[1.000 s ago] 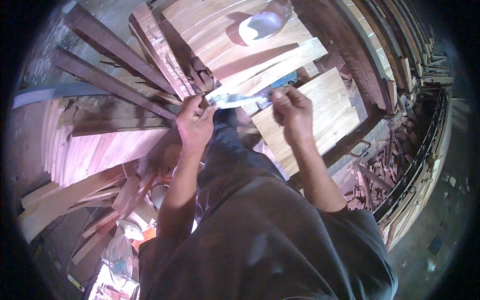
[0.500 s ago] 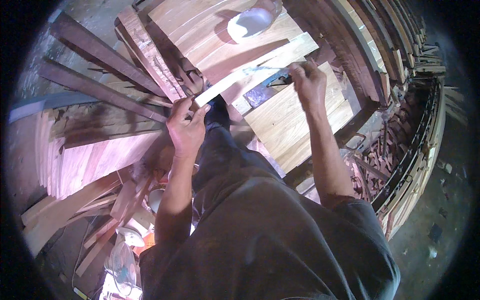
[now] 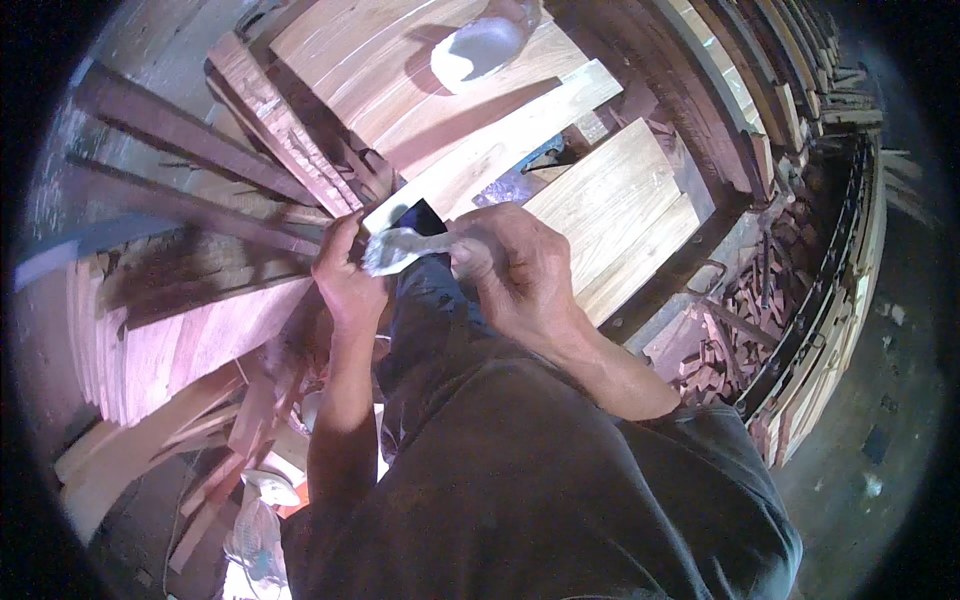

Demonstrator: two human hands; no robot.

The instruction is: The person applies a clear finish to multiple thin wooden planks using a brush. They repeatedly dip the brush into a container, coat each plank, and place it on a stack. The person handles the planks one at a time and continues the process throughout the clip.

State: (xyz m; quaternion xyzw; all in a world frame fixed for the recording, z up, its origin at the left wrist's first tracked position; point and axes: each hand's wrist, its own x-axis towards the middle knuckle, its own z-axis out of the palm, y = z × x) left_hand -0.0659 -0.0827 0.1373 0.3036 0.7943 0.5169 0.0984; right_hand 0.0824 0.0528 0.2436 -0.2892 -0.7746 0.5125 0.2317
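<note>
A long pale wooden board (image 3: 520, 135) runs from near my body out to the far right. At its near end my left hand (image 3: 350, 275) is closed around the board's left corner. My right hand (image 3: 525, 265) pinches the handle of a small brush (image 3: 400, 247), whose bristles look whitish and wet. The brush head is by the board's near end, close to my left fingers; whether it touches the wood I cannot tell. Beyond the board, a rounded container with white contents (image 3: 480, 52) stands on a panel of joined boards (image 3: 370, 75).
Another pale wooden panel (image 3: 620, 200) lies to the right. Dark beams (image 3: 190, 130) stick out at the left, above a stack of boards (image 3: 200, 330). On the right are a pile of wood offcuts (image 3: 735, 330) and long stacked timbers. A caged fan (image 3: 255, 530) stands lower left.
My right hand has swung from the board's far part toward my body and left, bringing the brush to the near end. My left hand keeps its hold, shifted slightly left.
</note>
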